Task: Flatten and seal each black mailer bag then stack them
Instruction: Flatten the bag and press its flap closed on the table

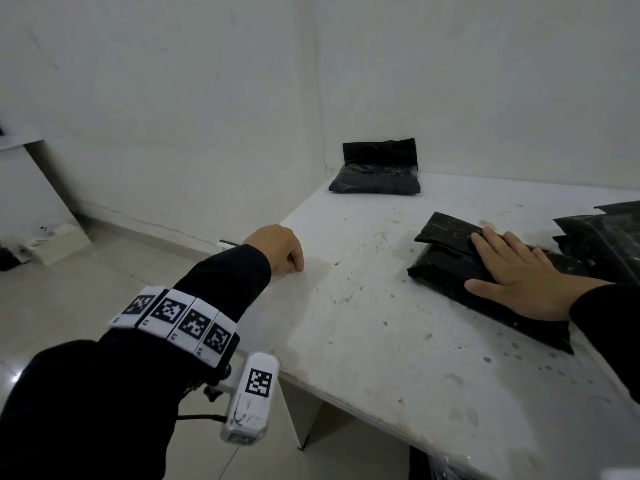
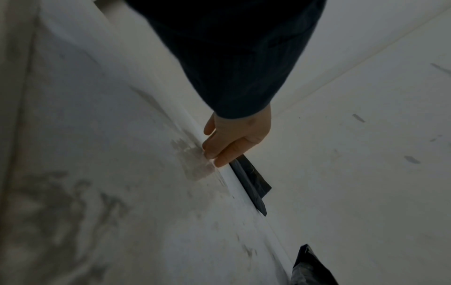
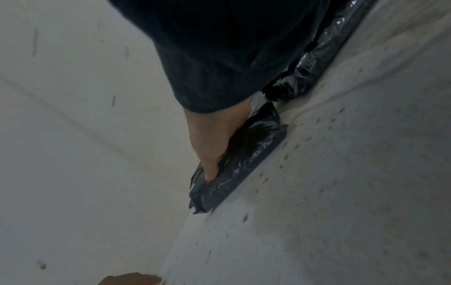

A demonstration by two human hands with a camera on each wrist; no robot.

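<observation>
From the head view we see a white, stained table [image 1: 398,341] set into the corner of a white-walled room, with three groups of black mailer bags on it. Our right hand [image 1: 516,275] lies flat, fingers straight and spread, palm down on the nearest mailer bag [image 1: 446,261], which sits at the right of the table with its flap end turned toward the far corner; the hand presses the bag and curls round nothing. The right wrist view confirms this: the fingers [image 3: 211,165] lie along the top of the crinkled bag [image 3: 244,160], which rests flat on the table [image 3: 341,192].

Our left hand [image 1: 277,249] rests at the table's left edge, well apart from the pressed bag. Its fingers curl loosely downward and touch the tabletop; we see nothing held in it. In the left wrist view the fingertips [image 2: 219,160] meet the table [image 2: 97,154] surface near a rubbed grey patch.

A second mailer bag [image 1: 375,176] lies in the far corner, its flap standing up against the wall. At the right border of the head view, just beyond the right hand, a pile of further bags [image 1: 602,244] is partly cut off; we cannot tell how many it holds. The left sleeve carries a band of square coded markers [image 1: 180,317].
</observation>
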